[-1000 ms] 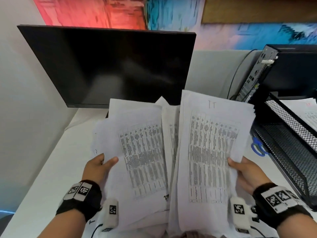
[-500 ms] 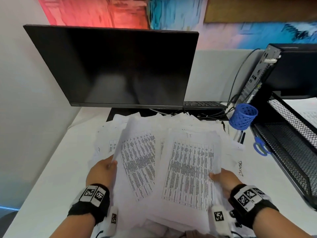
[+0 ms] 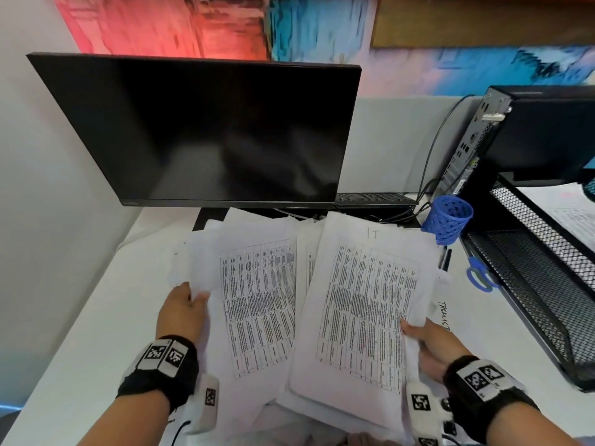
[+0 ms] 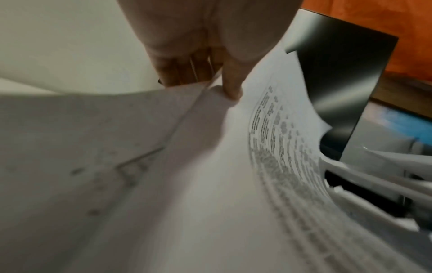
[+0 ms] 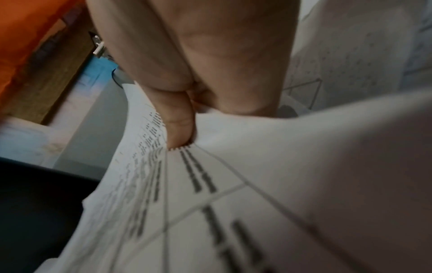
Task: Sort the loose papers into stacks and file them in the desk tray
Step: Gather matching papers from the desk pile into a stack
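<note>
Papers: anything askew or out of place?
Yes. The papers on the desk lie fanned and overlapping at different angles, not squared. The right hand grips a tilted stack; the left hand pinches another sheaf's edge. Blue scissors lie beside the mesh tray.

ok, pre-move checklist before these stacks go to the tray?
1. Right hand pinches the right stack at its edge: ok.
2. Left hand holds the left stack, thumb on top: ok.
3. Stacks apart: not ok, the right one overlaps the left one.
4. Edges squared: not ok, sheets fan out behind.
5. Path to the mesh tray: cannot tell, blue cup and scissors lie beside it.
6. Upper tray shelf already holds paper: ok.
</note>
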`<state>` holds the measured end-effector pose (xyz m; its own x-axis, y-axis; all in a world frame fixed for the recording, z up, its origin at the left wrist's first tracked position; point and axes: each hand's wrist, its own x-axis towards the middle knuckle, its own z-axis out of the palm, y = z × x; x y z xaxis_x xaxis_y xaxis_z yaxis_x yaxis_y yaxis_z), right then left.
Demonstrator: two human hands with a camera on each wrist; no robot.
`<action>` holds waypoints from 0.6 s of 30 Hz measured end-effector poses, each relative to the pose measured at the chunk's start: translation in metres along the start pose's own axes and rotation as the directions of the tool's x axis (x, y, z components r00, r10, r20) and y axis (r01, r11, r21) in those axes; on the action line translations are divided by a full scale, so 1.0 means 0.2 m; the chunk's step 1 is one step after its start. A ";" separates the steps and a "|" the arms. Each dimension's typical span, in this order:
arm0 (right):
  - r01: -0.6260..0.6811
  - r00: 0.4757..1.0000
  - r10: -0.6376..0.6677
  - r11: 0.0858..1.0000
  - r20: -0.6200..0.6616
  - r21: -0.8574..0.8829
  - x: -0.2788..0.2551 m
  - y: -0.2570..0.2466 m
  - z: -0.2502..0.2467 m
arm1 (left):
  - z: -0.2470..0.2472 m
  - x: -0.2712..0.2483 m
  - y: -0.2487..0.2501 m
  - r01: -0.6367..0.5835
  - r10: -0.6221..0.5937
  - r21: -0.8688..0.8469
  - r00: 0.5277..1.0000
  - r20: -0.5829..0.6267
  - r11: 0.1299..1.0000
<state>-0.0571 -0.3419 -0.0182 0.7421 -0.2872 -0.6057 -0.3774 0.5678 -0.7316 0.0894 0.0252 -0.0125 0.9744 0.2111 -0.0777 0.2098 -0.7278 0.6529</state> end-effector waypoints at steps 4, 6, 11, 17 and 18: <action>-0.016 0.997 0.012 0.998 0.071 0.053 0.01 0.00 0.00 | 0.02 -0.05 0.11 0.184 -0.084 -0.361 0.958 0.274 0.914; -0.051 0.998 0.052 0.997 0.029 -0.049 0.05 0.01 0.00 | 0.07 -0.07 0.13 0.333 -0.090 -0.469 0.880 0.467 0.818; -0.048 0.989 -0.062 0.722 -0.134 -0.690 0.13 0.03 0.04 | 0.21 -0.15 0.15 0.244 -0.120 -0.141 0.808 0.577 0.960; 0.046 0.996 -0.093 0.363 0.013 -0.930 0.05 0.03 0.17 | 0.22 -0.30 0.28 0.429 -0.185 -0.231 0.731 0.657 0.873; 0.072 0.995 -0.097 0.366 0.039 -0.928 0.04 0.03 0.19 | 0.22 -0.32 0.29 0.445 -0.168 -0.244 0.704 0.690 0.862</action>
<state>-0.0322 -0.3119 -0.0161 0.7960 -0.3110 -0.5192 -0.5990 -0.5283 -0.6018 0.0438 -0.0596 -0.0025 0.7065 -0.1797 -0.6845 0.5943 -0.3744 0.7118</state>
